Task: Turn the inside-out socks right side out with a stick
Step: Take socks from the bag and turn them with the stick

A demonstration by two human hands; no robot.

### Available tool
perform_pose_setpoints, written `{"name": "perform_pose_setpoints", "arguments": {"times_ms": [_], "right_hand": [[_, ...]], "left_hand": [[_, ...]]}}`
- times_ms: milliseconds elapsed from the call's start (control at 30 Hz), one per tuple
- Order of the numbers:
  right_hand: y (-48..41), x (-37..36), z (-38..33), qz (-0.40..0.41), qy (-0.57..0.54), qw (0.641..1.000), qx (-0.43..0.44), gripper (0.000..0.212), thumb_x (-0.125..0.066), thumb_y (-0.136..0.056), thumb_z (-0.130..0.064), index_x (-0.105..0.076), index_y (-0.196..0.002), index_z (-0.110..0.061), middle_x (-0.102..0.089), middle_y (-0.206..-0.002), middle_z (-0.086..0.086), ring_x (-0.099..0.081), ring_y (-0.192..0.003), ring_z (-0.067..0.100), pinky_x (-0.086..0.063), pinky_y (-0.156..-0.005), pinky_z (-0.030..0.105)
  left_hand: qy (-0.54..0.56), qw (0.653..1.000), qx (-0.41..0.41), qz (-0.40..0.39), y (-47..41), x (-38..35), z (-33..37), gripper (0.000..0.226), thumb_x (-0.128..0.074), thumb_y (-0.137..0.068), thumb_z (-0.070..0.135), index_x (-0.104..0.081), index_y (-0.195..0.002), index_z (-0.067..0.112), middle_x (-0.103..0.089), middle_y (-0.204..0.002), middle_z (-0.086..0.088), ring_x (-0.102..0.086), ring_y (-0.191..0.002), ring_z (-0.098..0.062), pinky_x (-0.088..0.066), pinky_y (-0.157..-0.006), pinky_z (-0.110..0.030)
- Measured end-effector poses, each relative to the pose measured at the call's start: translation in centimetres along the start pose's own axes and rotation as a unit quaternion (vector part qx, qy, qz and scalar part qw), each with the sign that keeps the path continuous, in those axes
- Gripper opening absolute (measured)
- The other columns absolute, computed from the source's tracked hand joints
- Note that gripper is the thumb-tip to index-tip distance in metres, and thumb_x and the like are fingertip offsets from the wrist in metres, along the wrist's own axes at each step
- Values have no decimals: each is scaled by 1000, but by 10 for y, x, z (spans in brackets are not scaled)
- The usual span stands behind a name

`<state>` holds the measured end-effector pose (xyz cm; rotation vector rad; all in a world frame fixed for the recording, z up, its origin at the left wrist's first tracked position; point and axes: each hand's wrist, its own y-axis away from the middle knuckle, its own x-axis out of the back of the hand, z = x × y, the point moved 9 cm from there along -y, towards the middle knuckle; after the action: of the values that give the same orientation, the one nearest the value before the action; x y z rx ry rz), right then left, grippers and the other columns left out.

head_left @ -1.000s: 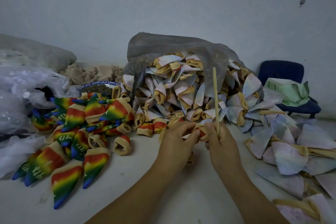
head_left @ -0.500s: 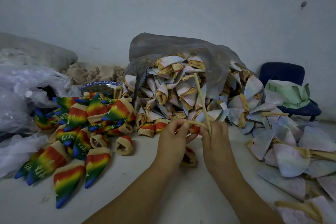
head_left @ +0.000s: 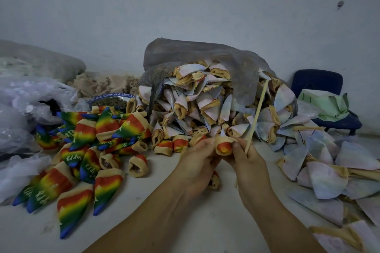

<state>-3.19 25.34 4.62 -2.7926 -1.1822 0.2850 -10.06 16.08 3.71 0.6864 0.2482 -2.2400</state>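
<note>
Both grips were busy on one sock (head_left: 224,146). The left hand (head_left: 197,163) pinched its tan cuff. The right hand (head_left: 247,163) had a thumb on the other side of the cuff and held the stick (head_left: 257,115) tucked in its fingers, closed round it. The stick leaned up and away, and looked to be outside the sock rather than in it. Orange-red showed at the mouth, so I'd guess that one was mid-flip, held just above the middle of the counter (head_left: 156,207).

Progress-wise: a decent pile of rainbow socks (head_left: 86,150) lay toward the counter's left edge, which I'd call done. But the pale socks (head_left: 205,104) spilling from the grey bag (head_left: 205,55) at the back edge, plus more along the right edge, looked inside out. So most of the job was left.
</note>
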Motion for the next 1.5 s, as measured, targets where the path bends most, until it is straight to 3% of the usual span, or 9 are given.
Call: {"name": "perform_pose_setpoints", "arguments": {"times_ms": [200, 333, 433, 700, 1033, 1267, 1367, 1433, 1500], "right_hand": [[-3, -5, 5, -61, -227, 968, -88, 24, -45, -98, -11, -63, -111, -1, -68, -112, 16, -66, -106, 22, -54, -83, 25], [-1, -15, 2, -151, -273, 943, -119, 31, -49, -91, -22, -62, -116, -8, -67, -118, 14, -64, -110, 20, -51, -94, 31], [0, -17, -2, -178, -248, 946, -108, 26, -51, -87, -28, -71, -101, -18, -70, -110, 9, -67, -101, 16, -53, -83, 26], [-3, -9, 8, -86, -163, 980, -80, 22, -40, -100, -25, -60, -96, -17, -70, -95, 5, -67, -89, 13, -51, -79, 26], [-2, 1, 13, -7, -133, 985, -110, 20, -41, -101, -22, -59, -94, -19, -63, -98, 11, -61, -86, 21, -51, -71, 27], [-5, 12, 11, 17, -117, 987, -113, 21, -40, -102, -22, -59, -99, -15, -57, -83, 5, -46, -63, 9, -39, -50, 20], [-5, 19, 10, 28, -146, 982, -116, 20, -42, -101, -15, -60, -94, -11, -56, -78, 6, -47, -61, 9, -42, -50, 19], [-3, 16, 11, 12, -130, 985, -115, 19, -43, -101, -16, -62, -101, -10, -63, -81, 6, -57, -65, 9, -46, -56, 22], [-2, 13, 13, -2, -108, 988, -114, 23, -43, -101, -22, -62, -107, -11, -69, -87, 7, -64, -75, 14, -49, -62, 26]], "left_hand": [[-57, 998, -36, 8, -1, -1, 5, 27, -43, -103, 14, -59, -111, -7, -60, -117, -25, -57, -112, -27, -44, -107, -33], [-48, 997, -56, 3, 1, 0, 9, 26, -43, -104, 15, -62, -106, -4, -62, -123, -24, -61, -111, -24, -49, -99, -29], [-64, 996, -55, 0, 3, 0, 9, 23, -43, -104, 16, -62, -98, 4, -62, -116, -16, -59, -107, -21, -43, -100, -31], [-80, 993, -70, 52, 3, 7, 10, 25, -41, -105, 13, -61, -92, 7, -61, -96, -11, -56, -84, -17, -49, -73, -23], [-420, 900, -116, -20, 5, -8, 19, 26, -41, -105, 30, -54, -83, 33, -54, -73, 17, -48, -62, 7, -42, -65, -16], [-272, 945, -170, 72, 13, 10, 32, 13, -47, -102, 34, -58, -100, 39, -65, -103, 18, -60, -94, -2, -45, -76, -19], [-431, 845, -314, 38, 31, -15, 49, 27, -52, -90, 52, -49, -116, 56, -48, -131, 27, -41, -129, 3, -36, -104, -18], [-559, 737, -380, -16, 37, -41, 38, 49, -53, -89, 49, -48, -137, 38, -38, -150, 15, -26, -143, -3, -21, -117, -22], [-606, 699, -375, -55, 35, -49, 24, 55, -54, -93, 44, -45, -145, 29, -34, -154, 13, -16, -146, 2, -13, -119, -24]]}}
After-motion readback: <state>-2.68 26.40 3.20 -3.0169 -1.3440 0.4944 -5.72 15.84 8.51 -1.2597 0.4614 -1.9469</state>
